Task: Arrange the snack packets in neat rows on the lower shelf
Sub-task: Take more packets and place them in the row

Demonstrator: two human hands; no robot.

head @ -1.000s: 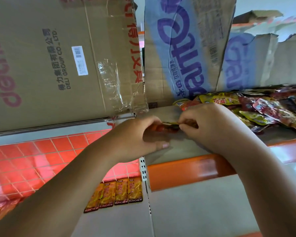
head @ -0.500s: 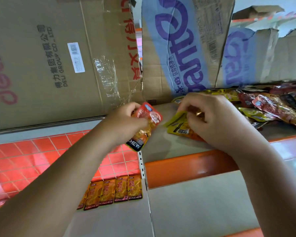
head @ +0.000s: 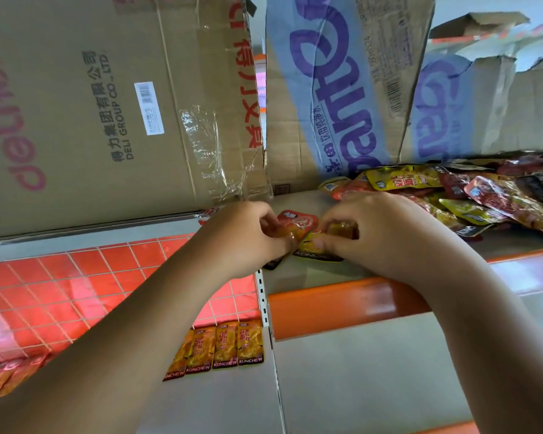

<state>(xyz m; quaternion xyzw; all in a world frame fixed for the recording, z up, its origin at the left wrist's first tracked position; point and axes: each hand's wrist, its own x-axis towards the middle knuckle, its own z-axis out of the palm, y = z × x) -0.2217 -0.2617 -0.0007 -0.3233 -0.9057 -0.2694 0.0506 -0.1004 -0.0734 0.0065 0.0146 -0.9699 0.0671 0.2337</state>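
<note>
Left fingers (head: 279, 228): curled, pinching a red packet (head: 297, 222) between thumb and fingertips.
Right fingers (head: 325, 244): curled, clamped on a yellow packet (head: 318, 250); the lettering on its lower black edge is partly covered and reads "KONCH…".
Left hand (head: 248, 238) and right hand (head: 386, 241): close together; the two packets touch between them.
Position of held packets: on the upper shelf (head: 308, 272), near its front edge, above the orange rail (head: 342, 303).
Pile of packets (head: 458, 195): loose heap of red and yellow packets on the same shelf, just right of the right hand.
Row of four packets (head: 223, 346): on the lower shelf (head: 358, 386), edge to edge, each marked "KONCHEW".
Left carton (head: 76, 104): printed "deli" and "DELI GROUP CO., LTD.", with a white barcode label.
Blue-banded carton (head: 336, 89): large purple lettering, not fully legible.
Red tiles (head: 76, 292): behind the left forearm.
</note>
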